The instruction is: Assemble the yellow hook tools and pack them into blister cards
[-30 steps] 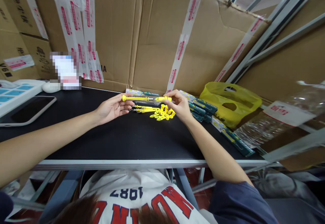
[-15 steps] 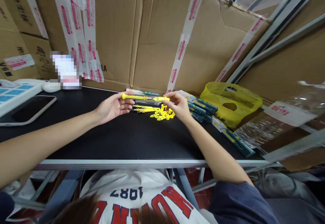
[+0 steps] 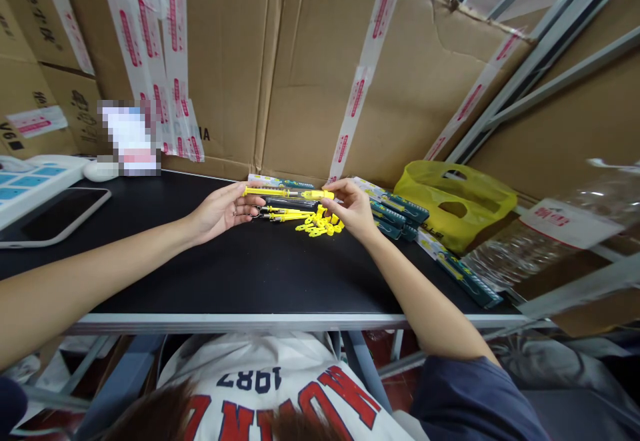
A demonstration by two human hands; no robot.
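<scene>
A yellow pen-like tool [image 3: 273, 192] with a metal middle section stretches almost level between my two hands, above the black tabletop. My left hand [image 3: 220, 210] pinches its left end between thumb and index finger, with the other fingers curled loosely below. The right end, a wider yellow piece [image 3: 319, 194], is pinched by the thumb and fingertips of my right hand [image 3: 354, 208]. Just beneath lie a black rod-shaped thing [image 3: 293, 204], several thin yellow pieces with metal tips [image 3: 287, 216] and a small heap of yellow plastic clips [image 3: 323, 226].
Several dark green printed packages [image 3: 393, 211] are stacked right of the heap, and another package [image 3: 467, 278] lies nearer the edge. Farther right are a yellow plastic bag [image 3: 453, 204] and a clear plastic bottle [image 3: 525, 244]. A phone [image 3: 55, 218] rests at left. Cardboard [image 3: 310, 81] walls the back.
The yellow tool's left part looks thinner now, as if slightly turned, and its left end sits a little farther right. My hands have barely moved.
</scene>
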